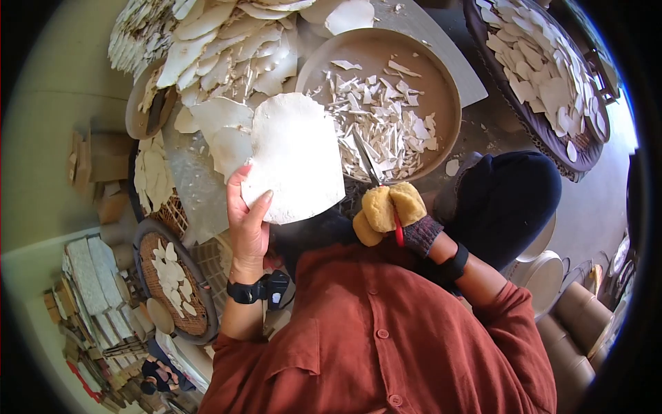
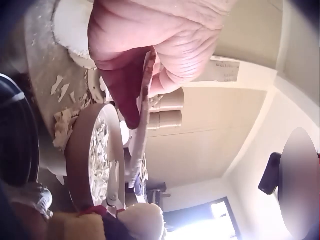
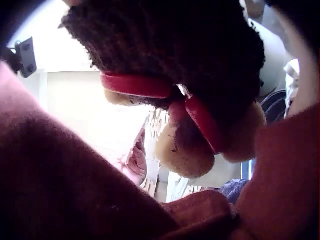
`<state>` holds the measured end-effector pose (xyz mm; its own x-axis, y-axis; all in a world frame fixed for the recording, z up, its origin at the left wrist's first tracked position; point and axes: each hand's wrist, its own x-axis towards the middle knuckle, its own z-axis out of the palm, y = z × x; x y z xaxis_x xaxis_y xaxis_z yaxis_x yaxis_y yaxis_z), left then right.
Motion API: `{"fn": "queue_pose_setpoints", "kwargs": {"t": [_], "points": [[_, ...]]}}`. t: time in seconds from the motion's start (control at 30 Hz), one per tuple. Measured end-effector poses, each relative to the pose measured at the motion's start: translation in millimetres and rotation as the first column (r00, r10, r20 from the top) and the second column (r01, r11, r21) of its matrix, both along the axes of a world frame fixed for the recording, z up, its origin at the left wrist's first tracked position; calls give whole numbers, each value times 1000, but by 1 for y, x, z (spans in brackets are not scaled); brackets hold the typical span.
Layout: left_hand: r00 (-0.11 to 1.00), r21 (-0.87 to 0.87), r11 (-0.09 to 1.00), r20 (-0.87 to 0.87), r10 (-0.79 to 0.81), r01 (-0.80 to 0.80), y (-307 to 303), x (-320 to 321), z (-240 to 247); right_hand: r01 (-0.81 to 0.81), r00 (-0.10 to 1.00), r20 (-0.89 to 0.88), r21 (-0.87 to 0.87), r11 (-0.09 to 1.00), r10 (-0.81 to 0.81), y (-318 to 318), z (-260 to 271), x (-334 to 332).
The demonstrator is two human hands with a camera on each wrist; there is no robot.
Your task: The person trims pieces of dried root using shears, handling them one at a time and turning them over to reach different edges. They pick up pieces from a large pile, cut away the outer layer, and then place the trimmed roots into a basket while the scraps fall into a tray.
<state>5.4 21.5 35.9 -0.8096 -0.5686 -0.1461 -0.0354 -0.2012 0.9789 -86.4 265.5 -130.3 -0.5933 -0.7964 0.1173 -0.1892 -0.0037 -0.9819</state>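
Note:
My bare left hand [image 1: 248, 221] pinches a pale, flat, stiff sheet [image 1: 296, 159] by its lower left edge, thumb on top. Its left and upper edges are uneven. From the left wrist the sheet [image 2: 142, 125] appears edge-on between thumb and fingers. My right hand [image 1: 398, 215], in a dark knit glove with thick yellow finger covers, grips red-handled scissors [image 1: 373, 169]. The blades point up toward a round tray [image 1: 452, 103] holding many pale scraps [image 1: 386, 141]. Seen from the right wrist, the red handles [image 3: 137, 85] loop around the gloved fingers.
Another pale sheet [image 1: 222, 127] lies just left of the held one. Behind it rises a tall heap of similar sheets [image 1: 221, 52]. A broad basket [image 1: 572, 155] of pale pieces stands at the far right, and a smaller woven basket [image 1: 200, 321] at the left. My knee [image 1: 514, 200] is beside the tray.

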Motion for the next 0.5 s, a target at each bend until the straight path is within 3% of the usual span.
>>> {"fn": "queue_pose_setpoints", "kwargs": {"t": [0.1, 0.17, 0.2, 0.27, 0.3, 0.37, 0.5], "points": [[1000, 42, 999, -12, -21, 22, 10, 0, -6, 73, 993, 100, -58, 996, -67, -8, -9, 8], [999, 46, 998, 21, -47, 46, 10, 6, -14, 42, 984, 178, -80, 996, -27, -12, -3, 11], [998, 49, 997, 36, -56, 54, 11, 8, -16, 13, 997, 74, -72, 997, -8, -13, 7, 9], [996, 60, 996, 61, -62, 58, 13, 11, -16, -49, 977, 200, -95, 994, 67, -16, 16, 10], [996, 70, 996, 69, -59, 55, 15, 12, -16, -71, 901, 416, -134, 988, 121, -18, 18, 12], [995, 87, 995, 81, -58, 51, 15, 15, -17, -87, 746, 633, -213, 973, 205, -18, 17, 14], [996, 105, 994, 81, -42, 34, 17, 16, -19, -63, 632, 697, -389, 919, 339, -17, 23, 7]]}}
